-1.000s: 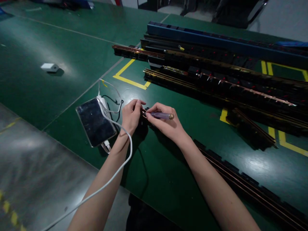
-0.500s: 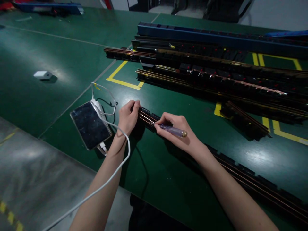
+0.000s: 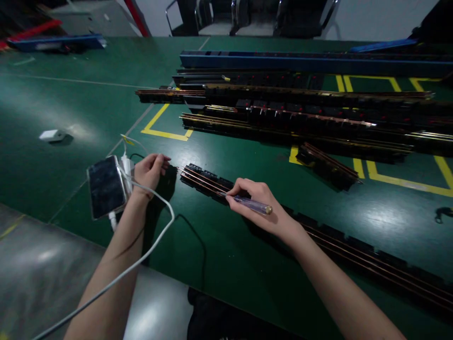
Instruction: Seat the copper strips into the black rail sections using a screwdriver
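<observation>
My right hand grips a screwdriver with a clear purplish handle and a brass-coloured end. Its tip meets the copper strips of a long black rail that slants across the table and passes under my right wrist. Left of the rail's near-left end, my left hand hovers apart from it, fingers loosely bent and nothing visible in them. One thin copper strip sticks out slightly past that end. Beside my left hand lies a phone with a white cable that runs over my left forearm.
Several black rails with copper strips lie across the back of the green table, with a long blue bar behind. A short rail piece sits on the right. A white charger is at far left; chairs stand beyond.
My left hand has let go of the rail's end and moved left, toward the phone. My right hand keeps the screwdriver on the strips. The camera view has shifted.
</observation>
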Available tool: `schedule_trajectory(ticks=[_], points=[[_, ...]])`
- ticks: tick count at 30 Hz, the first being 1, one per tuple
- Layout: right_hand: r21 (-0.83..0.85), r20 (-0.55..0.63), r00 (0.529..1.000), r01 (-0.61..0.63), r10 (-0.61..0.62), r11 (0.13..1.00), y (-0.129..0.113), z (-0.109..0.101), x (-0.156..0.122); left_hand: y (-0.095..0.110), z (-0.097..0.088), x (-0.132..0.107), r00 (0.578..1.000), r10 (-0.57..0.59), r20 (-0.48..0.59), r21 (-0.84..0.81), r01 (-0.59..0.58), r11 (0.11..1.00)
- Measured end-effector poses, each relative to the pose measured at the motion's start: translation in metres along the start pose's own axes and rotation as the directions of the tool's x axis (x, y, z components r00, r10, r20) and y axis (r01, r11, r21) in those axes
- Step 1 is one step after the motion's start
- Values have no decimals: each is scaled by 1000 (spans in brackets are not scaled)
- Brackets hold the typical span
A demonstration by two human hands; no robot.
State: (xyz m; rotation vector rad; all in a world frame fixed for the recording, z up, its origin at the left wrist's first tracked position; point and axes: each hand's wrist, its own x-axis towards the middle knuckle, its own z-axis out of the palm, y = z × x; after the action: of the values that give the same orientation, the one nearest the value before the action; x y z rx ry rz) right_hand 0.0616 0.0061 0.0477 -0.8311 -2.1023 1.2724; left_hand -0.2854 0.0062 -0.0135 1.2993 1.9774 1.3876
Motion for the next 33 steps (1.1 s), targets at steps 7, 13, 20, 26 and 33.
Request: schedule_trajectory(ticks=[7,13,20,26,33], points=[[32,-1,1000,-31,31,999,1,-1,-1,-22,-49,34,994,-55,-90,53,60,997],[-35,-37,996,-81,79,996,-1,-11,-20,-36,-77,68,982,-91,-165,119,111,987],[-102,-37,997,-67,64,992,-4,-14,-32,-48,-96,90,958,-72,-279,283,154,947],[-127,-128,990,-77,60,989,-4,-22,-52,-46,-75,73,980,157,-118,556,-66,828],[-144,-174,984,-57,31,988,4,-37,-84,-13,-9,-12,902,392,180,559,-422,714]])
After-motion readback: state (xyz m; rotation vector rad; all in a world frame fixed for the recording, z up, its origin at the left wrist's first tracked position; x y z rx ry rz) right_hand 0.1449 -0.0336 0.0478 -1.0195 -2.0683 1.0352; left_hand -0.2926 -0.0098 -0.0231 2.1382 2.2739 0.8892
